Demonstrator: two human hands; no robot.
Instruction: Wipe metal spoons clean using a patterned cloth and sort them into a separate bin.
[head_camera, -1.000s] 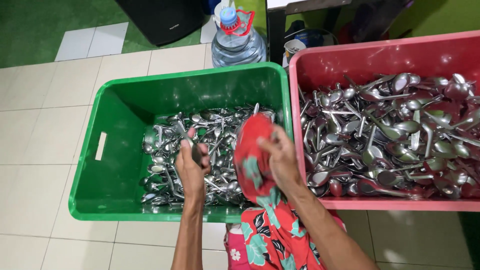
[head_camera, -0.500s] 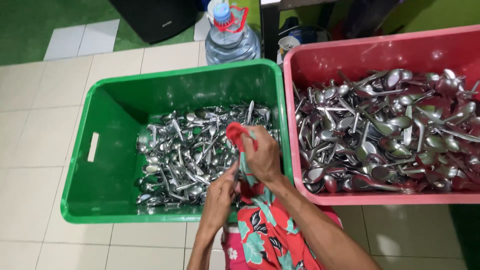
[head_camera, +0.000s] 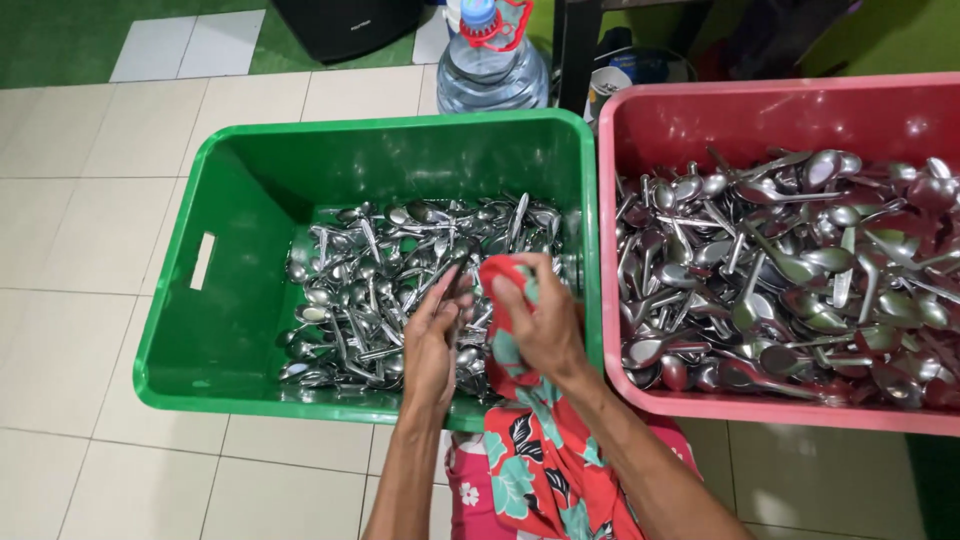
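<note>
- Green bin (head_camera: 240, 250): landmark, on tile floor; spoons heaped in its right half, left half bare.
- Pink bin (head_camera: 700, 120): touching green bin's right wall, piled full w/ spoons, prob. the unwiped stock.
- Water jug (head_camera: 490, 70): just behind green bin.
- Cloth (head_camera: 530, 440): red floral, draped over green bin's near rim.
- Right hand (head_camera: 545, 325): closed on cloth's top end, bunched for wiping.
- Left hand (head_camera: 435, 340): fingers curled round a spoon (head_camera: 450, 270), held over green bin beside cloth.

The floor (head_camera: 90, 230) is being covered by pale square tiles, is being bordered at the top by green artificial turf (head_camera: 60, 40), and is being occupied by a clear water jug (head_camera: 490, 70), a black box (head_camera: 345, 25) and a dark furniture leg (head_camera: 577, 50).
</note>
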